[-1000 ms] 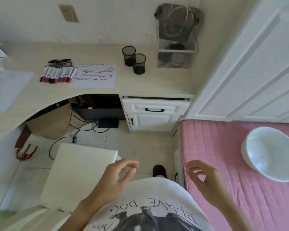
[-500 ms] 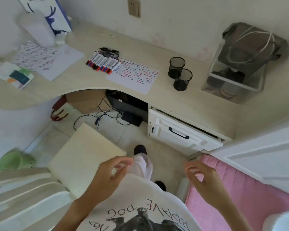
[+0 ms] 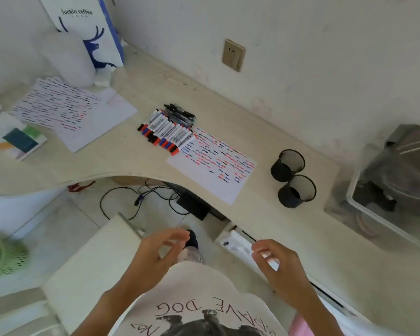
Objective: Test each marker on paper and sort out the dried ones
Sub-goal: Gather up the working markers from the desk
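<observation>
Both the left hand (image 3: 155,253) and right hand (image 3: 280,267) hang loosely curled and empty above the floor, well apart from the row of markers (image 3: 166,130) touching the scribbled paper (image 3: 214,166) on the desk (image 3: 264,229).

The tabletop (image 3: 136,163) looks like smooth, pale, matt wood, the markers (image 3: 166,129) are shiny plastic, the sheet (image 3: 211,166) beside them is thin white paper, and the two black cups (image 3: 292,177) are metal mesh (see-through).
</observation>
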